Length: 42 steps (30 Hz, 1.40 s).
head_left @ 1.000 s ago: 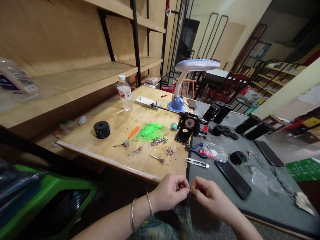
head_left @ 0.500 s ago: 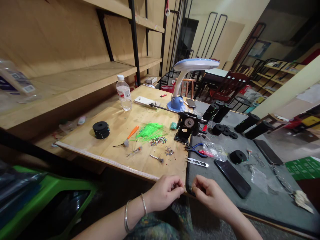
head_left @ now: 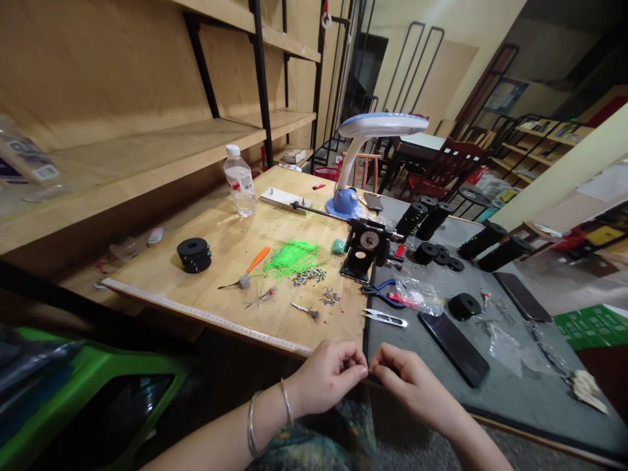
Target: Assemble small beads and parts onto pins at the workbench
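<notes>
My left hand [head_left: 338, 376] and my right hand [head_left: 400, 369] are pinched close together at the table's front edge, fingertips nearly touching. Something tiny seems to be between them, too small and hidden to name. Just beyond my hands lie thread snips [head_left: 385, 318] and blue-handled pliers [head_left: 385, 291]. Left of these are a small pile of metal bits [head_left: 330, 297], multicoloured beads [head_left: 309, 277] and a heap of bright green strands [head_left: 293, 257]. A black clamp-like device [head_left: 364, 245] with a long rod stands behind.
An orange-handled tool [head_left: 258, 260] and a stack of black spools [head_left: 194, 255] lie to the left, with a water bottle [head_left: 240, 183] behind. A desk lamp [head_left: 346, 199] stands at the back. On the grey mat [head_left: 407, 366] are a phone [head_left: 454, 348], plastic bags and more black spools [head_left: 464, 306].
My hands have drawn together, closing the gap between the fingertips. The view has shifted slightly; the things on the table have stayed in place.
</notes>
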{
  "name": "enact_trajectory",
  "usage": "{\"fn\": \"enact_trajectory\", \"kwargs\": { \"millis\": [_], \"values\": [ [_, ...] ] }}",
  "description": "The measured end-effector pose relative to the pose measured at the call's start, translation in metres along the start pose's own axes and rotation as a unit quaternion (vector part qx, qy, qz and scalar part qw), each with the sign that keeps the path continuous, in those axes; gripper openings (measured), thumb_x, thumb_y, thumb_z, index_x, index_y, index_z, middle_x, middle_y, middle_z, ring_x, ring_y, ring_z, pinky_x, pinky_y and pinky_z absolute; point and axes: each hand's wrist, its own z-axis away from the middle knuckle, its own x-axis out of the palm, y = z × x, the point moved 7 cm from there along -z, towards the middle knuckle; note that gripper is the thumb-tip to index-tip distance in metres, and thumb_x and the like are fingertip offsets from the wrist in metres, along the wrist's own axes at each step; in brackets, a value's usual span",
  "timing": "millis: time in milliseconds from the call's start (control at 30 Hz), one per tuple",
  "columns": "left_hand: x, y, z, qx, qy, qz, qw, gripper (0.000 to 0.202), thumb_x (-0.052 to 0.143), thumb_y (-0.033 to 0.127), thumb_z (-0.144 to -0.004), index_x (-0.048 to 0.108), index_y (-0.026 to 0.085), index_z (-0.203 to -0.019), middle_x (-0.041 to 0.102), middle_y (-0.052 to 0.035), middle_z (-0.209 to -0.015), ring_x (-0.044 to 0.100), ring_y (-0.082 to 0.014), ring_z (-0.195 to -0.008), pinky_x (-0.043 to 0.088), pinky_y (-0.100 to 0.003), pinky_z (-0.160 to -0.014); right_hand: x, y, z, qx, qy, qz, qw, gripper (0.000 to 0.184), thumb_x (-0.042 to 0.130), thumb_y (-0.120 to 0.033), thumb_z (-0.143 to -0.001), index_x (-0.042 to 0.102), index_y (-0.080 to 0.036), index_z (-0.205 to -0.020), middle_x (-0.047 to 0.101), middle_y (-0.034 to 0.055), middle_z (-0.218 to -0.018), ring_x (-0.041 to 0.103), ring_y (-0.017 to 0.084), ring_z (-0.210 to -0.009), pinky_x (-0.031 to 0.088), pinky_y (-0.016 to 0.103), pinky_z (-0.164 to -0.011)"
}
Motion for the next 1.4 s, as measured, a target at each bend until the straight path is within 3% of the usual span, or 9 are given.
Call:
{"fn": "enact_trajectory", "kwargs": {
  "millis": [133, 400, 1400],
  "values": [
    [0.0002, -0.0047, 0.0014, -0.013, -0.003, 0.018, 1.0, 0.015, 0.052, 0.024, -0.082, 0.06, 0.013, -0.079, 0.05, 0.0031, -0.06, 0.044, -0.0091, -0.053, 0.031, -0.019, -0.048, 0.003, 0.0017, -0.0019, -0.003, 0.001, -0.013, 1.0, 0.012, 0.047, -0.019, -0.082, 0.049, -0.019, -0.07, 0.046, -0.0048, -0.062, 0.041, 0.012, -0.06, 0.032, 0.022, -0.055],
    [0.0007, -0.0034, 0.0037, -0.009, 0.001, 0.009, 1.0, 0.011, 0.052, 0.022, -0.079, 0.058, 0.013, -0.074, 0.044, 0.0055, -0.055, 0.037, -0.0078, -0.049, 0.026, -0.019, -0.044, 0.0048, -0.0011, -0.0056, -0.011, 0.024, 0.002, 1.0, 0.014, 0.046, -0.013, -0.074, 0.041, -0.02, -0.063, 0.034, -0.0071, -0.058, 0.032, 0.01, -0.056, 0.026, 0.021, -0.05],
    [-0.0033, -0.0061, 0.0009, -0.007, 0.036, 0.001, 0.999, 0.003, 0.051, 0.014, -0.065, 0.052, 0.016, -0.064, 0.041, 0.0067, -0.052, 0.035, -0.008, -0.049, 0.025, -0.02, -0.046, 0.0, 0.0027, -0.0044, -0.009, 0.073, -0.014, 0.997, 0.014, 0.045, -0.012, -0.065, 0.037, -0.021, -0.058, 0.031, -0.0082, -0.053, 0.03, 0.009, -0.052, 0.022, 0.021, -0.048]
  ]
}}
